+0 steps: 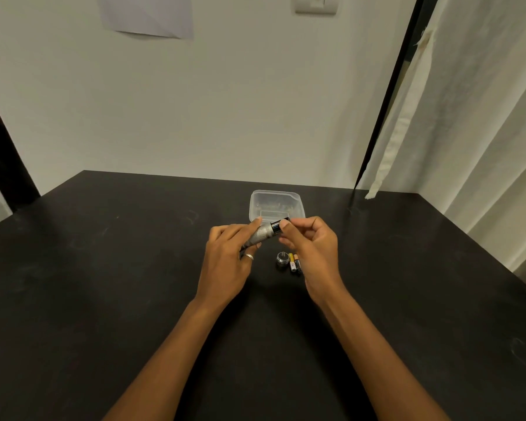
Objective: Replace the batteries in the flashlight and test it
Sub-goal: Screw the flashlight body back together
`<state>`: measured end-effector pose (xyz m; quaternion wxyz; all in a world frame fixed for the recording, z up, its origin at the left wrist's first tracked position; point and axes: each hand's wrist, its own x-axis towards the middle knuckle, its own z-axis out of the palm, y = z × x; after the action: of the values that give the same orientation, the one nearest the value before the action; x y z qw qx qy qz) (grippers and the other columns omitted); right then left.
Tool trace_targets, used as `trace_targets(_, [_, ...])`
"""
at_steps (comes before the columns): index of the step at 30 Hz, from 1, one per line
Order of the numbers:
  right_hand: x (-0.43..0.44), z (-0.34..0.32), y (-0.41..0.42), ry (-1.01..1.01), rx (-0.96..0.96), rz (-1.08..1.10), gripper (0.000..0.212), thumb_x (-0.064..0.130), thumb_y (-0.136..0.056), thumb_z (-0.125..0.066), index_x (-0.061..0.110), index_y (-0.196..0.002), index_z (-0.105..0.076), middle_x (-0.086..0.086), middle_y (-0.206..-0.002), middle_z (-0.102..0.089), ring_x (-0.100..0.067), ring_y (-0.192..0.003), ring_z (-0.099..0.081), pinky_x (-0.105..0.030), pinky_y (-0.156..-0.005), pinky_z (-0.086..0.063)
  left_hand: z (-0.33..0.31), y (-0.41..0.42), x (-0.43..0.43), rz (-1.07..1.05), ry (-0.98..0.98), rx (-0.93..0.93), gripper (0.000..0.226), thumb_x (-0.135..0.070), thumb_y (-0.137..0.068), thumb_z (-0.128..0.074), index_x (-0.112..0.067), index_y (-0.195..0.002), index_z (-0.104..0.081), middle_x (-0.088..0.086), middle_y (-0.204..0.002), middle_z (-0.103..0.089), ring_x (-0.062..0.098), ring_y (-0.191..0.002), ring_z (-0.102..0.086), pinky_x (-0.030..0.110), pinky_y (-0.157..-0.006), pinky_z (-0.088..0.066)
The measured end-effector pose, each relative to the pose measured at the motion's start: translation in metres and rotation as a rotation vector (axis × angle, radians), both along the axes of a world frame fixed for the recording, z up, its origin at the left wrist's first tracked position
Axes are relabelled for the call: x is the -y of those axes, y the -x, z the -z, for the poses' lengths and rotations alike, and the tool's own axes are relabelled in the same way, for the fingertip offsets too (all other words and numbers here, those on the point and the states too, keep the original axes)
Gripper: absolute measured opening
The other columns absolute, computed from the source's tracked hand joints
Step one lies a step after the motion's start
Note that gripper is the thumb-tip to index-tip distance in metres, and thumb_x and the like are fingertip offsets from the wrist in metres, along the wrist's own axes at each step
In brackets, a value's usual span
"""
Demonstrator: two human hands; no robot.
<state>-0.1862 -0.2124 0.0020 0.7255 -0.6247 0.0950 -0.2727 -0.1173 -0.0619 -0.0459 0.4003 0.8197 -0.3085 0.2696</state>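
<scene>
The silver flashlight (263, 235) is held above the middle of the black table (104, 268), tilted with its open end up and to the right. The left hand (228, 259) wraps round its knurled barrel, a ring (249, 256) on one finger. A black battery (278, 226) sticks out of the open end, and the right hand (313, 250) pinches its free end between thumb and forefinger.

Just below the hands, the end cap (282, 259) lies on the tabletop. Close beside it are two loose batteries (295, 263), side by side. Behind the flashlight stands a clear plastic container (274, 192), near the table's far edge, which meets the wall. The dark tabletop stretches wide on both sides of the hands and toward the person. Its right edge runs along a pale curtain (468, 117).

The flashlight's lower end is hidden in the left palm, and how deep the battery sits cannot be seen. The right hand covers part of the farther loose battery. The fingers hide the container's near wall, and its contents are too faint to name, possibly small bits. A paper sheet (146, 13) and a wall switch (315, 4) are cut off at the top.
</scene>
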Motion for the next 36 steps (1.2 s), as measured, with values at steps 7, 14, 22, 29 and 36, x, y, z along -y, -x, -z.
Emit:
trace_targets(7, [-0.002,0.008,-0.003,0.253,-0.017,0.014,0.007,0.017,-0.092,-0.076,0.014,-0.098,-0.077,0.001,-0.097,-0.078,-0.011,-0.092,-0.074,-0.026,-0.079,-0.061,-0.003,0.002,-0.001,0.012,0.032,-0.087,0.047,-0.013,-0.089,-0.075,-0.023,-0.134,-0.063,-0.009,-0.121,-0.067,0.004,-0.109,-0.043,0.007,-0.083,-0.038])
trace_targets(14, [0.003,0.009,-0.005,0.391,-0.068,0.017,0.014,0.025,-0.100,-0.067,0.021,-0.105,-0.079,0.009,-0.100,-0.077,-0.002,-0.093,-0.069,-0.020,-0.080,-0.057,-0.007,0.005,-0.001,0.018,0.066,-0.148,0.039,-0.017,-0.091,-0.074,-0.027,-0.127,-0.064,-0.018,-0.112,-0.063,0.006,-0.108,-0.045,0.009,-0.080,-0.039])
trace_targets(22, [0.037,0.017,-0.003,1.091,-0.325,0.087,0.034,0.047,-0.090,-0.074,0.025,-0.117,-0.072,0.007,-0.127,-0.066,-0.015,-0.129,-0.048,-0.039,-0.110,-0.041,-0.007,0.003,-0.001,-0.029,0.105,-0.229,0.031,-0.019,-0.093,-0.071,-0.025,-0.123,-0.063,-0.021,-0.104,-0.059,0.013,-0.107,-0.047,0.010,-0.076,-0.035])
trace_targets(29, [0.031,0.012,-0.004,1.269,-0.567,-0.033,0.051,0.054,-0.089,-0.072,0.027,-0.132,-0.066,0.007,-0.146,-0.052,-0.019,-0.145,-0.031,-0.042,-0.112,-0.027,-0.009,0.002,-0.002,-0.028,0.110,-0.257,0.032,-0.020,-0.095,-0.070,-0.023,-0.126,-0.062,-0.010,-0.112,-0.062,0.013,-0.108,-0.048,0.010,-0.074,-0.035])
trace_targets(36, [0.029,0.012,-0.005,0.859,-0.275,0.046,0.020,0.023,-0.088,-0.079,0.027,-0.108,-0.076,0.014,-0.114,-0.070,-0.011,-0.117,-0.061,-0.033,-0.102,-0.051,-0.010,0.004,-0.003,-0.010,0.115,-0.250,0.032,-0.020,-0.094,-0.071,-0.025,-0.124,-0.062,-0.013,-0.110,-0.063,0.013,-0.106,-0.048,0.011,-0.075,-0.036])
